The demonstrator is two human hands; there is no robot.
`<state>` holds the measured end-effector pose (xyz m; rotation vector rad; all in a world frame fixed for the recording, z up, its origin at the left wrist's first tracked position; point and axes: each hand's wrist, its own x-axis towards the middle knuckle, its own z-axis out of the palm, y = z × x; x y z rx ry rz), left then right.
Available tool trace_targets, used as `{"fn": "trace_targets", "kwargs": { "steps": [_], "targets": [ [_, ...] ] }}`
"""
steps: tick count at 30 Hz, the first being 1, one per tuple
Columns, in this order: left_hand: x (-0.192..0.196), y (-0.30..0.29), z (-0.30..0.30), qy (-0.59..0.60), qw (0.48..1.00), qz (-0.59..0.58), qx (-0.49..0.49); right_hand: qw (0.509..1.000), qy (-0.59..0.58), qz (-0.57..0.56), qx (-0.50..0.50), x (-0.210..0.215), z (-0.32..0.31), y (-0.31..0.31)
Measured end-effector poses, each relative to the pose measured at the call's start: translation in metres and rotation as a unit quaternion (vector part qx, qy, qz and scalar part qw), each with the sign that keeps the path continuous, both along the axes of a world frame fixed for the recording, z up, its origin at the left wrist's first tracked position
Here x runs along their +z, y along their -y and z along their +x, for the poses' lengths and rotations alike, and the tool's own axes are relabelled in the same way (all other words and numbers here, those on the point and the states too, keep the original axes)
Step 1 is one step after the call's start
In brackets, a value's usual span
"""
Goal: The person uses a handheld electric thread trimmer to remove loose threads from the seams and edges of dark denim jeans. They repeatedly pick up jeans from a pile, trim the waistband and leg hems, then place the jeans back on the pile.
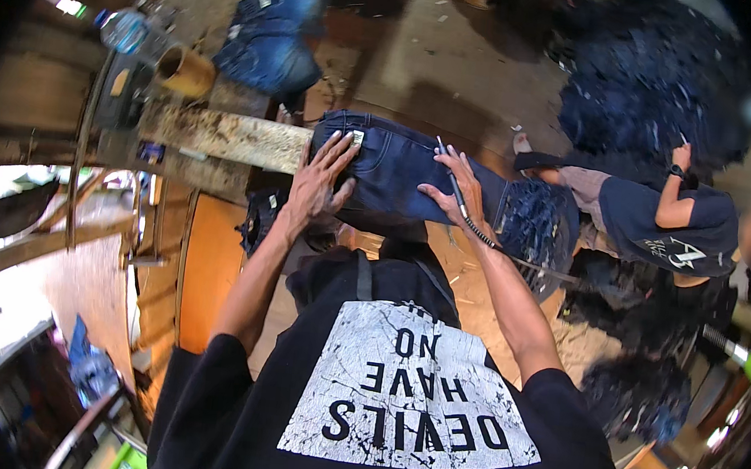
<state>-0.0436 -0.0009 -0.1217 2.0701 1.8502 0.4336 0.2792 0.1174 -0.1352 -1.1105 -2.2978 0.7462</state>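
A pair of dark blue jeans point(400, 161) is drawn over the end of a long narrow board point(223, 135). My left hand point(320, 179) lies flat on the waist end of the jeans, fingers spread, beside a small white label point(357, 139). Further right, my right hand point(460, 186) rests on a leg of the jeans. It grips a slim pen-shaped tool point(454, 183) whose dark coiled cord runs back along my wrist. The tool's light tip points away from me, at the cloth. Beyond my right hand, the lower leg bunches into frayed, ripped blue fabric point(533, 221).
Folded jeans point(274, 42) lie at the far left, near a cut bamboo cup point(184, 71) and a plastic bottle point(124, 30). To the right a seated co-worker point(663, 215) holds a thin tool beside a big heap of dark denim point(656, 89). An orange panel point(212, 269) stands left of me.
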Motion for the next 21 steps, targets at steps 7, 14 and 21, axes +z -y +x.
{"fn": "trace_targets", "kwargs": {
  "steps": [7,14,21],
  "targets": [
    [0.023,-0.027,0.072,-0.022,0.987,-0.032,0.159,0.991,-0.127,-0.013,-0.027,-0.020,0.000,-0.002],
    [0.020,-0.036,0.066,0.292,0.899,-0.129,0.300,0.923,-0.314,-0.215,-0.064,-0.013,0.014,-0.011],
    [0.009,-0.025,0.055,0.361,0.881,-0.107,0.286,0.971,-0.219,-0.036,0.089,-0.002,-0.032,-0.017]
  ]
}}
